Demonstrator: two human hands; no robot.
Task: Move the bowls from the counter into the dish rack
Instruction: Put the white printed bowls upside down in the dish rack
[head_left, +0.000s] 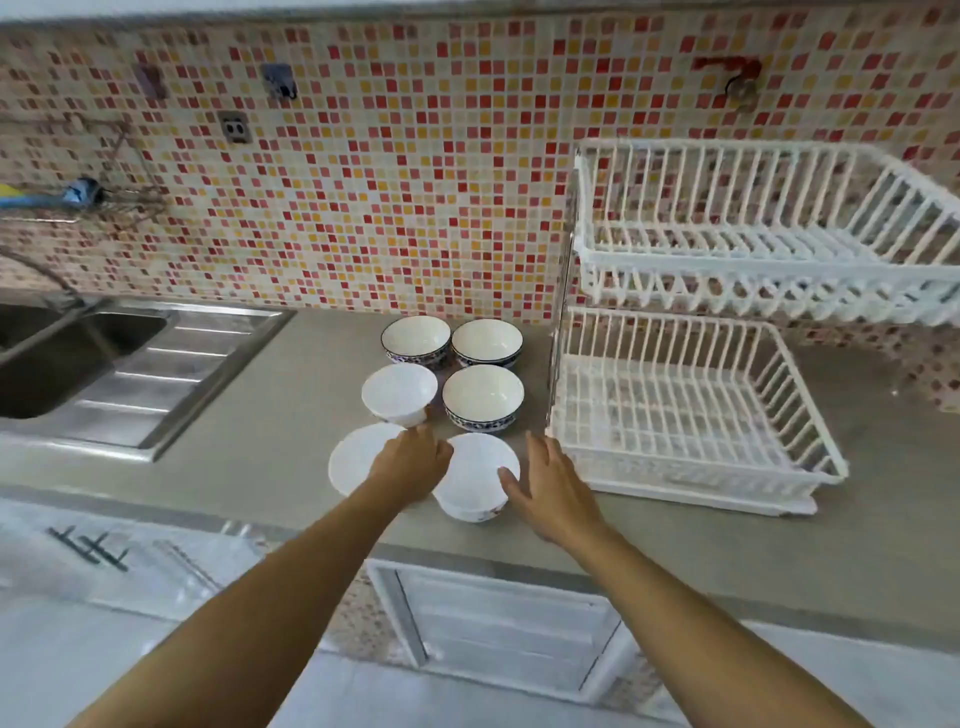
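Several bowls stand in pairs on the grey counter (270, 415). At the back are two blue-patterned bowls (416, 340) (487, 343). The middle row holds a plain white bowl (399, 392) and a third blue-patterned bowl (483, 396). At the front are two white bowls (358, 462) (475, 475). My left hand (413, 460) hovers between the front bowls, its fingers curled at the left rim of the front right bowl. My right hand (550, 486) is spread open, its thumb touching that bowl's right rim. The white two-tier dish rack (691, 467) stands to the right, both tiers bare.
A steel sink (78, 353) with a ribbed drainboard lies at the left. A mosaic tile wall (389, 182) backs the counter. White cabinet doors (498, 623) sit below the counter's front edge.
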